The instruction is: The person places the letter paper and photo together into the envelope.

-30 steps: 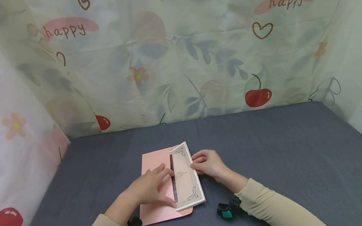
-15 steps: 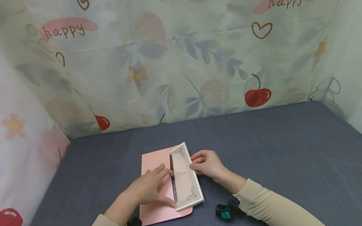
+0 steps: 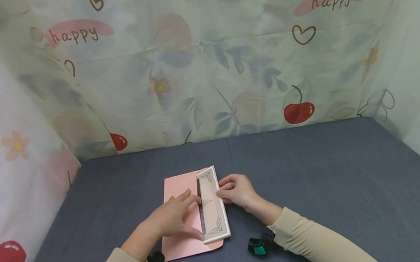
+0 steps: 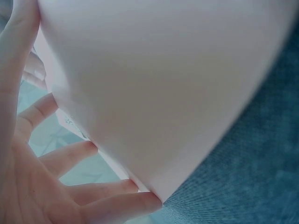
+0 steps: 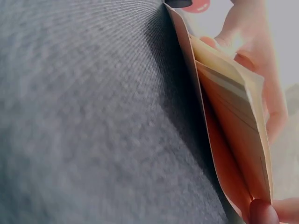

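Observation:
A pink envelope (image 3: 177, 186) lies on the table in the head view, its long open side facing right. Out of that side sticks a pale card (image 3: 213, 214) with a white border and grey corner scrolls. My left hand (image 3: 176, 216) rests spread over the envelope, fingertips at the edge of its opening; the left wrist view shows those fingertips along the pink paper's edge. With thumb and fingers my right hand (image 3: 241, 191) pinches the card's right edge. In the right wrist view the envelope (image 5: 222, 170) gapes, and the card's inner part is hard to make out.
A dark grey cloth covers the table (image 3: 307, 179). Patterned curtains (image 3: 244, 64) enclose the back and both sides. Black bands with devices sit at both wrists, the right device (image 3: 259, 246) having a green patch.
My right hand has shifted slightly left, and the card has slid further into the envelope, so a narrower strip shows. The left hand and the envelope stay in place.

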`<state>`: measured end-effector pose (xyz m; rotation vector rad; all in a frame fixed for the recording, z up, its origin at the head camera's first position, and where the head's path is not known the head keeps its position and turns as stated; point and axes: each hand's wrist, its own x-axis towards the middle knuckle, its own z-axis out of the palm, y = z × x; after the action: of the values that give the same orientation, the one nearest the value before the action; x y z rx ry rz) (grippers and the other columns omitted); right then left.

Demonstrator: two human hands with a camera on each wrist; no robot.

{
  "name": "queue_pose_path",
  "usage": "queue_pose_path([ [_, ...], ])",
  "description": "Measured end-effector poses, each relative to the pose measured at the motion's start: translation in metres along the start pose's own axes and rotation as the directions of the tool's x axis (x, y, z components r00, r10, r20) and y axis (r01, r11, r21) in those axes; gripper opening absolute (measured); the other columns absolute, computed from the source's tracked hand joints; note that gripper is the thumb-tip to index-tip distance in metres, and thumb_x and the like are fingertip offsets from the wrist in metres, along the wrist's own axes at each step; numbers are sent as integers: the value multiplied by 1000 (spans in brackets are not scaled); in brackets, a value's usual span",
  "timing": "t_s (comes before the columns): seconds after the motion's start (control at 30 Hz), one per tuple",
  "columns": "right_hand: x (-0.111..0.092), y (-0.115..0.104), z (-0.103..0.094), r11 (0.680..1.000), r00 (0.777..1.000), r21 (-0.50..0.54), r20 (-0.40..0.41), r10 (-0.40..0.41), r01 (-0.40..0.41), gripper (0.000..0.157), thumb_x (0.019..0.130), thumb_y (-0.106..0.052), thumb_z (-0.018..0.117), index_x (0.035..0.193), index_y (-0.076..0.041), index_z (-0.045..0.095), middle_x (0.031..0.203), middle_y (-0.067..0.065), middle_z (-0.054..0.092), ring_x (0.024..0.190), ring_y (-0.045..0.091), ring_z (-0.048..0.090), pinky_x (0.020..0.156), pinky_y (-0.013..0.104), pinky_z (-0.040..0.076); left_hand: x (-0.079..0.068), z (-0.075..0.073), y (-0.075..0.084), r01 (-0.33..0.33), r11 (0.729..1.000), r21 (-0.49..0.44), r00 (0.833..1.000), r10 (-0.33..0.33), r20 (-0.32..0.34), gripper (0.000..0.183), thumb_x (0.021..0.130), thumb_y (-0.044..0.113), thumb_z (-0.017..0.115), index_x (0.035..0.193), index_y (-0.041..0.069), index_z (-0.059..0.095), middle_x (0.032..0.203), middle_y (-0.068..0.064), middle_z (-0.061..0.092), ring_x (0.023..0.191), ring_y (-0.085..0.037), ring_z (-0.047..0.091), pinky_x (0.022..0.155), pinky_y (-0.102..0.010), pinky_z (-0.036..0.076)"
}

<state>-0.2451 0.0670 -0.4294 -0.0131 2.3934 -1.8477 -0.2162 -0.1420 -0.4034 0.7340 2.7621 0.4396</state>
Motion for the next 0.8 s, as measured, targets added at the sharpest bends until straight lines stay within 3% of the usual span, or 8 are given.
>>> queue_pose_path([
  [0.8, -1, -2, 12, 1000, 999, 2, 29, -30, 30, 26, 78, 3, 68, 103, 7, 60, 84, 21, 69, 57, 6, 60, 55, 25, 54, 0, -1, 1, 18, 1000, 0, 1000, -18, 10, 79, 61, 61, 76, 125, 26, 47, 150, -18, 31, 128, -50, 40, 99, -59, 38],
])
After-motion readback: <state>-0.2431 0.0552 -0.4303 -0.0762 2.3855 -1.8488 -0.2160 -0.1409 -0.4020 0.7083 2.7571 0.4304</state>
